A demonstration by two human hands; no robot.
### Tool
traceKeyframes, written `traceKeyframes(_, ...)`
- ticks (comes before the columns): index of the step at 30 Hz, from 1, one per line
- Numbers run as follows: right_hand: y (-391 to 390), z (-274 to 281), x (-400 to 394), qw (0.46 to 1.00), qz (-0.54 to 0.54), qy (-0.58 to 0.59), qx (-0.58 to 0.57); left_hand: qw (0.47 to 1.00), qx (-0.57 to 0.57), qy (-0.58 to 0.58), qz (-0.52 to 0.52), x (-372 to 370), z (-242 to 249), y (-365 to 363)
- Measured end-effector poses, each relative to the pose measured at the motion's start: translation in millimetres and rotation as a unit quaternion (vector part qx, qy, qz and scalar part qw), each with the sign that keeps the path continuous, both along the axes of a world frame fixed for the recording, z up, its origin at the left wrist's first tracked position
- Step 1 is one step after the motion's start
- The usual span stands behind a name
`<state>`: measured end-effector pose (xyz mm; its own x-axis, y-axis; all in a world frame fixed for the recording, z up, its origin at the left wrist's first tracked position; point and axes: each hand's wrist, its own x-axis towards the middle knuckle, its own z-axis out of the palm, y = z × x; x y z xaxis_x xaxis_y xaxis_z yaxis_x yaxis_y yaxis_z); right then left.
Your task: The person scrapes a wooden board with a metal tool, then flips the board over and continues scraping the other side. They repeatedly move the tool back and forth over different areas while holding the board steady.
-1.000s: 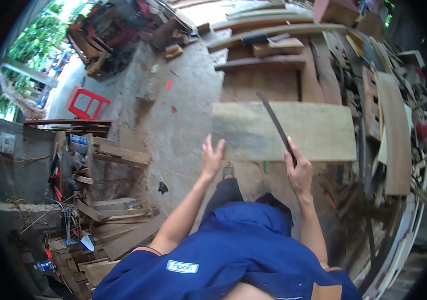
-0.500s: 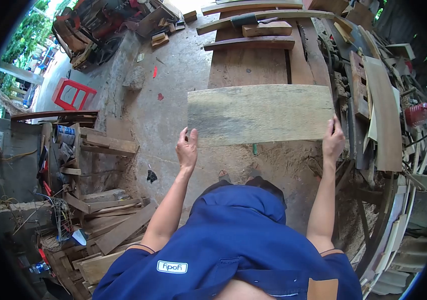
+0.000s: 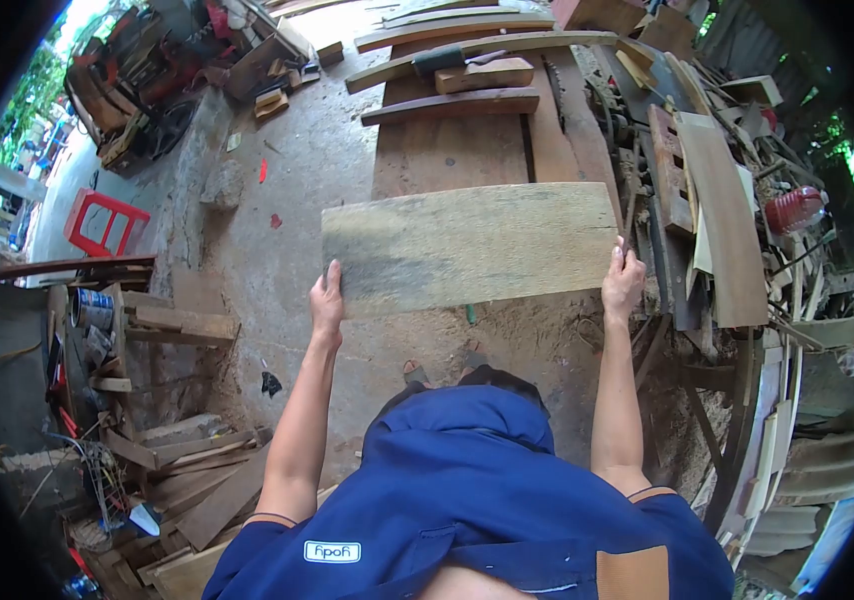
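A wide, pale wooden board (image 3: 477,245) with a dark grey stain on its left part is held up in front of me, above the floor and the near end of the workbench. My left hand (image 3: 327,300) grips its left end near the lower corner, thumb on the upper face. At the opposite end, my right hand (image 3: 623,282) is closed on the right edge, also with the thumb on top. The fingers under the board are hidden.
Beyond the board is a wooden workbench (image 3: 447,155) bearing several curved wood pieces (image 3: 452,105). A red plastic stool (image 3: 107,222) lies at the left. Scrap wood (image 3: 217,490) is heaped at lower left, and planks (image 3: 722,220) lean along the right.
The view has shifted, with the surroundings sliding left. The board's left end now sits lower, tilting it slightly, and my left hand has closed onto that end.
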<state>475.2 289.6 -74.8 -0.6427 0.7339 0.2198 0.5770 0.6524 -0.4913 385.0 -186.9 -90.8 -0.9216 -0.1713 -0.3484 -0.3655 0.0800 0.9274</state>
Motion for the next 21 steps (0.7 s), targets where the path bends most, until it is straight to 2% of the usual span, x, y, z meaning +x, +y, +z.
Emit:
traceKeyframes(3,-1,21,-20,0.999,0.023,0.033,0.003,0.998,0.057,0.005,0.016,18,-12,-1)
traceKeyframes(5,1,32,-43,0.998,0.042,0.054,-0.006,0.992,0.096,-0.007,0.080,33,-19,0)
traceKeyframes(8,9,29,-89,0.998,0.064,0.016,-0.021,0.989,0.090,-0.008,0.114,53,-25,7)
traceKeyframes(10,7,16,-102,0.996,0.081,0.000,-0.034,0.987,0.065,-0.018,0.149,64,-3,31)
traceKeyframes(11,1,8,-106,0.993,0.111,0.032,-0.006,0.982,0.042,-0.028,0.183,69,7,40)
traceKeyframes(12,-10,3,-113,0.987,0.142,0.068,0.021,0.982,0.107,-0.032,0.155,75,-3,40)
traceKeyframes(13,-30,10,-119,0.978,0.175,0.103,0.047,0.981,0.103,-0.028,0.165,84,-1,48)
traceKeyframes(16,-84,16,-99,0.959,0.234,0.160,0.005,0.979,0.109,-0.059,0.160,102,4,77)
traceKeyframes(18,-114,23,-77,0.950,0.267,0.156,-0.029,0.973,0.157,-0.162,-0.041,109,17,81)
traceKeyframes(19,-125,26,-65,0.942,0.293,0.152,-0.057,0.967,0.151,-0.180,-0.095,108,32,87)
traceKeyframes(21,-138,27,-44,0.936,0.314,0.149,-0.055,0.958,0.084,-0.220,-0.166,103,22,86)
